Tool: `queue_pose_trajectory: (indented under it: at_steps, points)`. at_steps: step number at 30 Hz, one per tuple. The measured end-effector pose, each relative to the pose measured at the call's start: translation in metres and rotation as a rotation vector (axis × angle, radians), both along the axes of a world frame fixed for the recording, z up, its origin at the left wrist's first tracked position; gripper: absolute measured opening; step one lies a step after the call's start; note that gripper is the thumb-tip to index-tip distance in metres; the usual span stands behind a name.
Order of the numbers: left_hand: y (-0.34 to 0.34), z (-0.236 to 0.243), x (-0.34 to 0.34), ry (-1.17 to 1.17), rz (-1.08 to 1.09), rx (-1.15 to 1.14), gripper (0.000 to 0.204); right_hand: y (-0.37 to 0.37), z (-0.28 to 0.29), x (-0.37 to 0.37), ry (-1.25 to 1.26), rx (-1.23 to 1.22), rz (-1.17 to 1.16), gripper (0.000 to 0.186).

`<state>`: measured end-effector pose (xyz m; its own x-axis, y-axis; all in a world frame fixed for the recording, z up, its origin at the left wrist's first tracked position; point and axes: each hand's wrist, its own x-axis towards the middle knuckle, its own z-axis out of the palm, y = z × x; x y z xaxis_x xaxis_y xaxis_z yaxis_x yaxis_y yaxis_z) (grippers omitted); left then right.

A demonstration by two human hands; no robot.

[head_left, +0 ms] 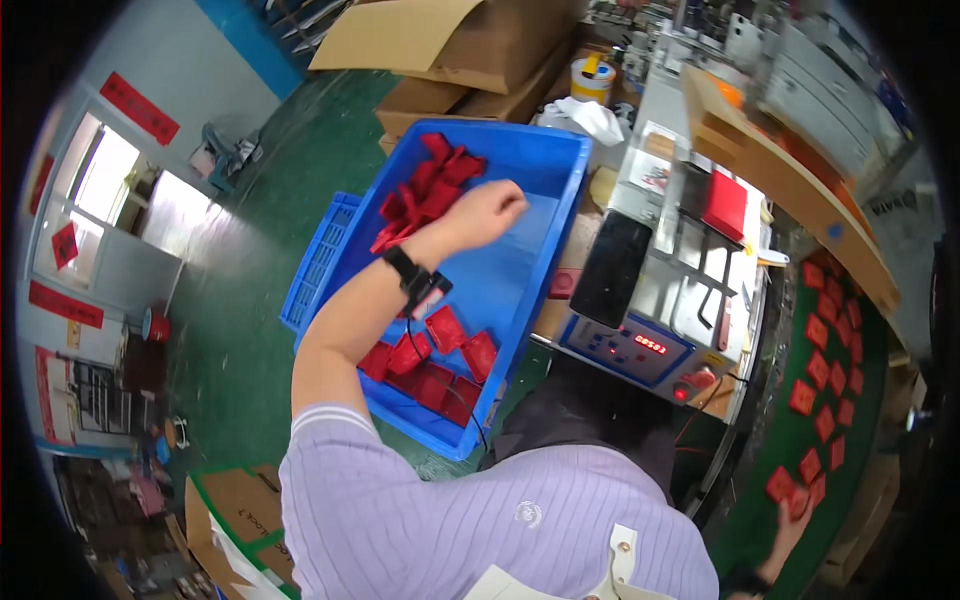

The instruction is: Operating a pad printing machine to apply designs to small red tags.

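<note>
My left hand [488,212] hovers over a blue plastic bin [568,165], its fingers curled in with nothing visible in them. Dark red pieces [428,190] are heaped at the bin's far left, beside this hand. Several flat red square pieces [432,385] lie at its near end, below my forearm. Far to the right, my right hand [793,522] reaches onto a green conveyor belt [745,545]. Its fingers grip the edge of a red square piece [797,498]; the fingertips are partly hidden.
Beside the bin stands a bench machine [630,350] with a lit red display, a black cover [613,270] and a red block [725,208]. Several red squares [818,370] lie along the belt. Cardboard boxes [500,50] are stacked behind the bin; another carton [240,520] sits at lower left.
</note>
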<state>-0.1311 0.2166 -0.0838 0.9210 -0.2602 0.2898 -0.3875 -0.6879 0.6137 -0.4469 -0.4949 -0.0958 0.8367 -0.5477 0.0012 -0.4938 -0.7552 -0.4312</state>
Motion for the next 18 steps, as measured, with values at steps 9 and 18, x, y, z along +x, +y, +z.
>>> queue_pose_trajectory:
  at_steps: [9,18]
  points:
    - [0.157,-0.121,0.125,0.207,0.817,0.354,0.066,-0.012,-0.028,-0.133,0.297,-0.114,-0.294,0.059]
    - [0.168,-0.130,0.146,0.533,0.986,0.319,0.082,-0.128,0.002,-0.243,0.405,0.005,-0.523,0.082]
